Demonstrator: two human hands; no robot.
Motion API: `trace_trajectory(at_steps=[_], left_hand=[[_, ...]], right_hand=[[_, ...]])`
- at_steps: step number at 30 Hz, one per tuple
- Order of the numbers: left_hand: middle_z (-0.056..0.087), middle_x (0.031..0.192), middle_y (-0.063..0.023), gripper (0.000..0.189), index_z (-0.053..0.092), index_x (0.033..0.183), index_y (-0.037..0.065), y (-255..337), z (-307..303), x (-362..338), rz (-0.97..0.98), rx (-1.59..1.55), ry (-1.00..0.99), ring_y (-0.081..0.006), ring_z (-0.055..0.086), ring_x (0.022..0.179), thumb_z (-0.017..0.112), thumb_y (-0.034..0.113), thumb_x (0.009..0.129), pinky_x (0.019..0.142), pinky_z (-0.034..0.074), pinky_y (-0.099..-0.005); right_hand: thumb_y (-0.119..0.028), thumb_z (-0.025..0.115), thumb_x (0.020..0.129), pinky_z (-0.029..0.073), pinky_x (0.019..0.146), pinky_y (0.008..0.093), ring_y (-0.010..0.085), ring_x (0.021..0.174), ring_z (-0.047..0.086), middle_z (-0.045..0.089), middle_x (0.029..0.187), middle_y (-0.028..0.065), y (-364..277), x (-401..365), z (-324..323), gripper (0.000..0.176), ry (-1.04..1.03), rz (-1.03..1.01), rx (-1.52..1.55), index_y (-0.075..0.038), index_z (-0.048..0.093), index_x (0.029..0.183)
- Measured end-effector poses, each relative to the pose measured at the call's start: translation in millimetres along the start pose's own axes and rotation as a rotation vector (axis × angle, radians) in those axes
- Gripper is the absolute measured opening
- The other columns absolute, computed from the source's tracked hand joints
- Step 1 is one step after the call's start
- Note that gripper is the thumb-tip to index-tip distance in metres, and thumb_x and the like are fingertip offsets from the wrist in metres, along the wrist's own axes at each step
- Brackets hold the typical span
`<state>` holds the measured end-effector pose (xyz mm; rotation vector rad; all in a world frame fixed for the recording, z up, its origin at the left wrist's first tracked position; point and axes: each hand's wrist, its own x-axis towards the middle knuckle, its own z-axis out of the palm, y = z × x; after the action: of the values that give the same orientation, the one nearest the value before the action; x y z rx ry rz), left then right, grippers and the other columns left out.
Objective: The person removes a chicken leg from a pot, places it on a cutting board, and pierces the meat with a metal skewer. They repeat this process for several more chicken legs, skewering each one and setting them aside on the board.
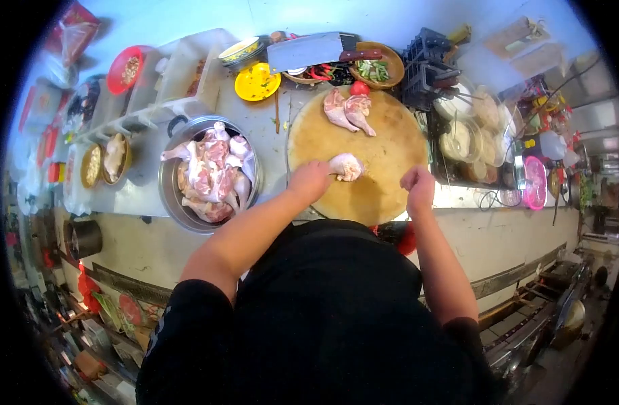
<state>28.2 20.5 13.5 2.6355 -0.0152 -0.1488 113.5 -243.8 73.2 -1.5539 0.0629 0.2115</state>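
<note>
My left hand [310, 181] grips the bone end of a raw chicken leg [348, 167] that lies on a round wooden chopping board [390, 152]. Over the board's right edge, my right hand [419, 189] is curled closed; whatever may be inside it is hidden. Two more raw chicken legs [348, 110] rest at the far side of the board, beside a red tomato-like thing [359, 88]. To the left, a large metal bowl [250, 190] is heaped with raw chicken legs [213, 169].
A cleaver [309, 52] lies across bowls behind the board. A yellow plate [257, 82], a chopstick-like stick [277, 111] and a basket of cut greens [373, 69] sit nearby. Clear bins [195, 74] stand left; a dark rack [427, 64] and tubs [461, 141] stand right.
</note>
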Motion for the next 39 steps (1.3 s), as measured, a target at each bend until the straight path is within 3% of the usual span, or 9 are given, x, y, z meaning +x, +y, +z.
trace_trajectory(at_steps=[3,7,10,13,18,22,28,32,39], left_hand=[[0.063,0.090,-0.0146,0.017,0.061,0.092,0.004,-4.9,17.1,3.4,-0.004,0.072,0.005,-0.0331,0.062,0.083,0.056,0.019,0.086,0.073,0.051,-0.0447],[0.062,0.089,-0.0165,0.021,0.062,0.095,0.005,-7.7,24.8,-3.7,0.001,-0.015,-0.028,-0.0364,0.061,0.085,0.058,0.023,0.088,0.077,0.050,-0.0461],[0.062,0.091,-0.0166,0.023,0.062,0.095,0.004,1.4,18.3,-7.9,0.012,-0.058,0.077,-0.0368,0.062,0.085,0.056,0.025,0.090,0.076,0.050,-0.0466],[0.063,0.094,-0.0168,0.024,0.062,0.096,0.004,3.9,16.0,-4.5,-0.179,-0.053,0.014,-0.0371,0.062,0.088,0.055,0.027,0.090,0.076,0.050,-0.0470],[0.063,0.095,-0.0168,0.026,0.062,0.096,0.004,6.6,18.5,-7.3,-0.205,-0.089,0.031,-0.0365,0.062,0.089,0.054,0.028,0.091,0.077,0.051,-0.0469],[0.063,0.096,-0.0170,0.025,0.062,0.097,0.004,8.5,8.5,-8.8,-0.203,-0.104,0.043,-0.0367,0.062,0.089,0.054,0.027,0.091,0.078,0.051,-0.0469],[0.063,0.097,-0.0179,0.026,0.063,0.094,0.005,1.3,25.8,-6.7,-0.186,-0.127,0.086,-0.0370,0.062,0.089,0.054,0.029,0.091,0.077,0.050,-0.0473],[0.063,0.096,-0.0178,0.027,0.063,0.093,0.005,6.7,10.1,-9.2,-0.284,-0.167,0.069,-0.0367,0.062,0.089,0.055,0.031,0.091,0.076,0.050,-0.0480],[0.063,0.094,-0.0189,0.029,0.062,0.094,0.005,4.0,17.9,-10.3,-0.227,-0.176,0.119,-0.0381,0.061,0.089,0.058,0.033,0.089,0.078,0.050,-0.0476]], right_hand=[[-0.015,0.039,0.089,0.034,0.056,0.0296,0.0153,0.053,0.037,0.039,0.055,0.0045,-33.2,2.0,41.9,0.030,-0.080,-0.072,0.063,-0.006,0.042,0.060],[-0.015,0.040,0.088,0.034,0.058,0.0291,0.0157,0.056,0.039,0.042,0.057,0.0050,-62.1,7.4,96.3,0.029,-0.268,-0.265,0.080,-0.006,0.042,0.060],[-0.017,0.039,0.089,0.034,0.058,0.0287,0.0160,0.058,0.040,0.045,0.061,0.0055,-24.7,16.2,121.2,0.031,-0.338,-0.205,-0.101,-0.005,0.042,0.060],[-0.018,0.036,0.090,0.034,0.058,0.0283,0.0156,0.060,0.042,0.046,0.062,0.0057,-5.7,17.4,132.0,0.034,-0.451,-0.207,-0.082,-0.004,0.044,0.060],[-0.021,0.035,0.090,0.034,0.057,0.0280,0.0147,0.057,0.040,0.043,0.058,0.0045,-35.1,16.3,128.7,0.035,-0.441,-0.323,-0.073,-0.004,0.042,0.060],[-0.022,0.035,0.090,0.035,0.057,0.0283,0.0154,0.058,0.040,0.041,0.058,0.0053,-9.8,24.4,136.5,0.035,-0.453,-0.136,-0.053,-0.005,0.041,0.061],[-0.021,0.034,0.092,0.035,0.056,0.0283,0.0152,0.056,0.040,0.041,0.058,0.0051,-26.3,16.5,131.5,0.036,-0.451,-0.288,-0.047,-0.005,0.041,0.061],[-0.020,0.033,0.092,0.034,0.056,0.0277,0.0148,0.057,0.040,0.041,0.059,0.0052,4.0,22.1,135.5,0.036,-0.511,-0.125,-0.012,-0.005,0.039,0.060],[-0.020,0.034,0.090,0.035,0.057,0.0280,0.0161,0.058,0.041,0.042,0.059,0.0056,-19.9,5.2,116.5,0.034,-0.428,-0.275,-0.170,-0.004,0.040,0.060]])
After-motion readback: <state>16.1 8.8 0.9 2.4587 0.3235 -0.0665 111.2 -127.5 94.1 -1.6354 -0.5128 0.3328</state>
